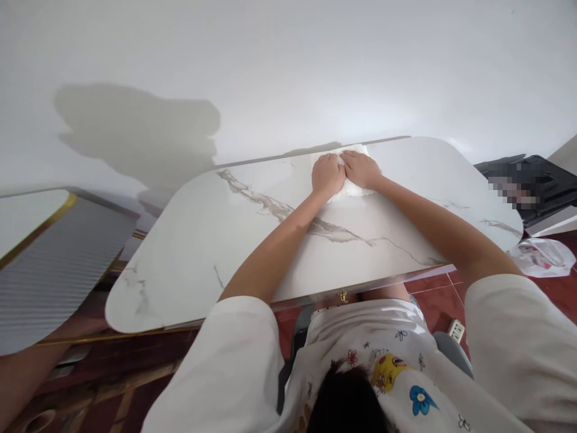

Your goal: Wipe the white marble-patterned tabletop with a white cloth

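A thin white cloth [352,190], perhaps paper, lies crumpled on the marble-patterned white tabletop [180,270] near its far edge. My left hand [327,174] presses down on it, fingers curled into the cloth. Right beside it, my right hand [362,169] bears on the same cloth, its fingers bent toward my left hand and touching it. Both arms reach forward across the table. Cloth shows behind the hands and in front, below them; what lies under the palms is hidden.
A white wall [288,72] runs along the table's far edge. To the left stands a grey ribbed cabinet [67,264] with gold trim. A black plastic item [547,180] and a clear bag [543,257] are at the right. A power strip [456,331] lies below.
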### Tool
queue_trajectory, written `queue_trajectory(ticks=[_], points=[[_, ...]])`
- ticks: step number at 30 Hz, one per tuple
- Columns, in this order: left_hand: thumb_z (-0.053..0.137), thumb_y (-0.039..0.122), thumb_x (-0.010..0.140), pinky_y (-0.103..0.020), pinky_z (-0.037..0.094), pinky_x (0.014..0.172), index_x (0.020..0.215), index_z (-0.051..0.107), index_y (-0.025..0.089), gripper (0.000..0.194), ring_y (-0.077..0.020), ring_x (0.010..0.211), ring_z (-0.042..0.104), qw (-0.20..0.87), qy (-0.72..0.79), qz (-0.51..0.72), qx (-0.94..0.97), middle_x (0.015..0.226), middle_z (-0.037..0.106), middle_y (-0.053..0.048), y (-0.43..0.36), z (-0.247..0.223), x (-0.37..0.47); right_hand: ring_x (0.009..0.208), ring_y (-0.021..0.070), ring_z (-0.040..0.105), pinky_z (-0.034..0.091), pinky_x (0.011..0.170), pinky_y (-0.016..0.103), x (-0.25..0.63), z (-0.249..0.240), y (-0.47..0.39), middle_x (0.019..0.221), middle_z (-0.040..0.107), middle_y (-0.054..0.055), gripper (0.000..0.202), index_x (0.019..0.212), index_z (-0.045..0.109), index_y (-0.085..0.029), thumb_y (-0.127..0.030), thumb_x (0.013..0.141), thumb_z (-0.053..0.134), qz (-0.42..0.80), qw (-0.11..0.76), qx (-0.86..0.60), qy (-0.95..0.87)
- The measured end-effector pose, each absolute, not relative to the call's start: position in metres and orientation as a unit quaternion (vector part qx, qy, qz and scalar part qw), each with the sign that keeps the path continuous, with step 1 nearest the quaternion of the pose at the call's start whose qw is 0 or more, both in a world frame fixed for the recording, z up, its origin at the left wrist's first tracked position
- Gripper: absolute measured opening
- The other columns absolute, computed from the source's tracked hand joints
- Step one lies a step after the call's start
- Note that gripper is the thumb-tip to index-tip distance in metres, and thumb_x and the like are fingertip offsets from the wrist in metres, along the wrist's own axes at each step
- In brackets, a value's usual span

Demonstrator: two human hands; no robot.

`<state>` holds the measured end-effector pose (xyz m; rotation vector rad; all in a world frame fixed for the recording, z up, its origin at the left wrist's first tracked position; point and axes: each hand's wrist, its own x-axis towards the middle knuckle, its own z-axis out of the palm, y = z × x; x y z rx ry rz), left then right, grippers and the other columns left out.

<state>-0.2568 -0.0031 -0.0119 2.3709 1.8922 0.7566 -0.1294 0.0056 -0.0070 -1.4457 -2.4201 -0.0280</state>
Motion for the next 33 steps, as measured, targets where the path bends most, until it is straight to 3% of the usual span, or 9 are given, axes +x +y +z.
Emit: queue_trajectory(ticks=[11, 20, 26, 33], points=[[0.035, 0.011, 0.088, -0.043, 0.044, 0.102, 0.104, 0.058, 0.017, 0.029, -0.0287, 0.115, 0.056, -0.023, 0.577, 0.214, 0.788, 0.114, 0.065, -0.014, -0.112, -0.007, -0.264, 0.13, 0.0282, 0.048, 0.036, 0.108, 0.04, -0.135, -0.009, -0.104, 0.14, 0.055, 0.017, 0.041, 0.127, 0.056, -0.008, -0.017, 0.096, 0.03, -0.033, 0.159, -0.509, -0.845], [0.035, 0.015, 0.09, -0.044, 0.041, 0.108, 0.117, 0.055, 0.013, 0.033, -0.0284, 0.123, 0.051, 0.006, 0.59, 0.211, 0.779, 0.123, 0.061, -0.015, -0.176, -0.009, -0.254, 0.138, 0.0285, 0.042, 0.033, 0.115, 0.042, -0.119, -0.01, -0.164, 0.148, 0.048, 0.017, 0.051, 0.14, 0.048, -0.002, -0.02, 0.096, 0.029, -0.023, 0.154, -0.484, -0.861], [0.04, 0.015, 0.087, -0.043, 0.037, 0.112, 0.119, 0.053, 0.012, 0.034, -0.028, 0.129, 0.047, 0.046, 0.582, 0.233, 0.777, 0.131, 0.056, -0.017, -0.196, -0.007, -0.219, 0.14, 0.0248, 0.043, 0.037, 0.115, 0.043, -0.077, -0.011, -0.182, 0.149, 0.05, 0.01, 0.051, 0.141, 0.05, -0.012, -0.023, 0.095, 0.03, -0.018, 0.164, -0.486, -0.858], [0.041, 0.018, 0.089, -0.04, 0.039, 0.108, 0.106, 0.056, 0.015, 0.023, -0.0269, 0.122, 0.05, 0.071, 0.556, 0.24, 0.793, 0.123, 0.061, -0.014, -0.163, 0.0, -0.191, 0.137, 0.0256, 0.047, 0.042, 0.112, 0.047, -0.051, -0.01, -0.156, 0.145, 0.054, 0.007, 0.051, 0.139, 0.053, -0.018, -0.024, 0.093, 0.031, -0.034, 0.177, -0.533, -0.827]])
